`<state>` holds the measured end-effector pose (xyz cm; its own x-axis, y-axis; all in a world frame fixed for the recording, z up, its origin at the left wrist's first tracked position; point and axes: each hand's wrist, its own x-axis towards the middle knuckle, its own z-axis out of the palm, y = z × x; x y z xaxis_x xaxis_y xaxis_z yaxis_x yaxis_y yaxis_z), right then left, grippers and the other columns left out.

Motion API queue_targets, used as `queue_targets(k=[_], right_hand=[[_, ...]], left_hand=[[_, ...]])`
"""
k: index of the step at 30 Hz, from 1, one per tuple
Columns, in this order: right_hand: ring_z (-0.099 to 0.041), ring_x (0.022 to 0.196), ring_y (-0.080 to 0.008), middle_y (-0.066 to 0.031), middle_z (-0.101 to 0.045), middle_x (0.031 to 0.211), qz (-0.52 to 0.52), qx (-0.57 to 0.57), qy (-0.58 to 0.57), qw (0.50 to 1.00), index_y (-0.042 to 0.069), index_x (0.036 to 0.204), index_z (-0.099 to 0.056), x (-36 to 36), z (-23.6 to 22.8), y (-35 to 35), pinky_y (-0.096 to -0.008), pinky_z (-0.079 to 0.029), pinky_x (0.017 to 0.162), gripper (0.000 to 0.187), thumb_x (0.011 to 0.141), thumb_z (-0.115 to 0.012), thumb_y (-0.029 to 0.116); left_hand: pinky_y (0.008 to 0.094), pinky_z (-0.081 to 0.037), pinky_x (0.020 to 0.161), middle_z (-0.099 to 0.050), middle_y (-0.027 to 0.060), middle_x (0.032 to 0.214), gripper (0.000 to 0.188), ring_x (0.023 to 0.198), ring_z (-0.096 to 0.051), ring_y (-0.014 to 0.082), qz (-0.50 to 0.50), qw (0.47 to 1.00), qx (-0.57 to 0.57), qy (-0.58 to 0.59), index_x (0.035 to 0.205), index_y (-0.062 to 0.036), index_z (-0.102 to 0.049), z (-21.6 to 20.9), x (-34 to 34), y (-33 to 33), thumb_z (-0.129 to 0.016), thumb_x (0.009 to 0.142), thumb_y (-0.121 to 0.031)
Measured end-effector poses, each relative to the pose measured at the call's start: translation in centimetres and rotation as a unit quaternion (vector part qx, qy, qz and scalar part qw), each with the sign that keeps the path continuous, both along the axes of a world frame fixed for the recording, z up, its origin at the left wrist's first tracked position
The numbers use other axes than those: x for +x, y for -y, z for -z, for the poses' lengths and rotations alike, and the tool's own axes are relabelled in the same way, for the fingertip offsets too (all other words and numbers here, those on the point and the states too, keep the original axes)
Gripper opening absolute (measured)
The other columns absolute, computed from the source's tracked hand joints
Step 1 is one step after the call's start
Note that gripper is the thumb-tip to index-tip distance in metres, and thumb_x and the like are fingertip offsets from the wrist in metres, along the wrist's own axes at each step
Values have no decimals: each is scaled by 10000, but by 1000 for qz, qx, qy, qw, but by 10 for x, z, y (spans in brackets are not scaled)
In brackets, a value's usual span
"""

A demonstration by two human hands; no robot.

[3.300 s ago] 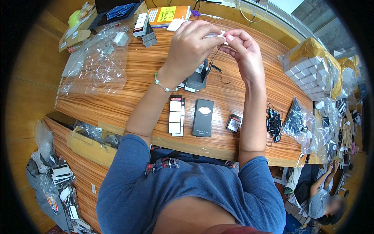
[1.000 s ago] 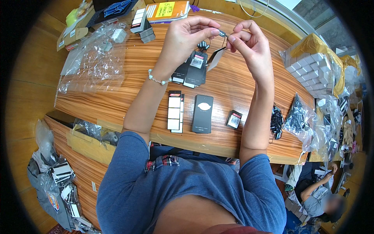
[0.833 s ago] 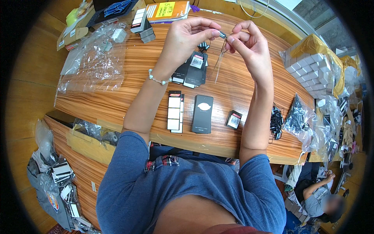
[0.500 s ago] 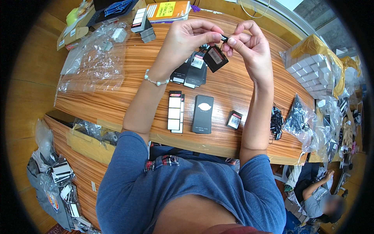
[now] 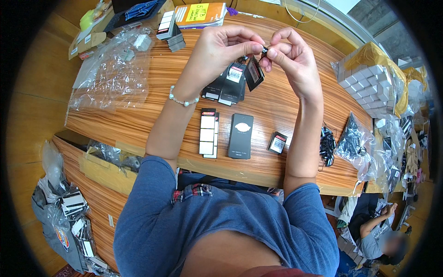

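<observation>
My left hand [image 5: 226, 48] and my right hand [image 5: 295, 62] meet over the far part of the table, fingertips closed in a pinch. Between them is a small black piece of a tag string [image 5: 264, 52]. A black hang tag [image 5: 254, 74] with a label dangles just below, turned partly edge-on. Beneath it lies a loose pile of finished-looking black tags [image 5: 226, 87], partly hidden by my left hand. Closer to me are a strip of white labels [image 5: 207, 134], a stack of dark grey tags [image 5: 241, 136] and a short stack of small black tags [image 5: 278, 142].
A bundle of black strings [image 5: 327, 145] lies by my right forearm, beside a plastic bag of black strings [image 5: 353, 138]. White boxes [image 5: 367, 83] fill the right. Clear plastic [image 5: 113, 69], a card stack [image 5: 173, 34] and notebooks [image 5: 217, 17] lie far left. Another person [image 5: 376, 235] sits lower right.
The hanging tag has swung from facing me to nearly edge-on. My hands have drawn slightly closer together, still pinching the string.
</observation>
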<state>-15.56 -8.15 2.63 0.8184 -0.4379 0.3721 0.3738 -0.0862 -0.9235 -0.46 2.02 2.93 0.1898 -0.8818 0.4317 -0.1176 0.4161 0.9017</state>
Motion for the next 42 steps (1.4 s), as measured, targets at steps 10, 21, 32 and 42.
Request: queue_targets(k=[10, 21, 32, 42], right_hand=[[-538, 639, -105, -60, -591, 698, 39, 27, -22, 999, 2, 909, -546, 3, 8, 9, -220, -447, 626, 149, 883, -524, 147], [-544, 697, -127, -90, -571, 767, -38, 188, 119, 974, 37, 934, -499, 0, 13, 26, -270, -463, 662, 126, 911, -438, 144], [-455, 697, -80, -2, -557, 854, 99, 223, 85, 966, 69, 877, -584, 21, 23, 40, -238, -403, 648, 164, 902, -463, 178], [-430, 490, -62, 41, -512, 653, 102, 324, 26, 940, 109, 836, -558, 122, 80, 151, -231, -358, 447, 140, 883, -474, 212]], left_hand=[[273, -401, 828, -509, 71, 980, 236, 932, -504, 162, -152, 937, -172, 265, 1029, -55, -584, 10, 8, 19, -573, 845, -203], [230, -446, 791, -561, 50, 969, 339, 920, -536, 92, 136, 990, 33, -13, 1165, -45, -397, 30, -2, 27, -546, 861, -74], [189, -463, 721, -604, -3, 880, 282, 826, -565, 55, 25, 983, 158, 91, 1106, -59, -538, 51, 63, 5, -587, 831, -94], [174, -452, 541, -628, -11, 773, 245, 647, -553, 37, -75, 949, 298, 75, 1044, -43, -591, 118, 100, 14, -608, 803, -84]])
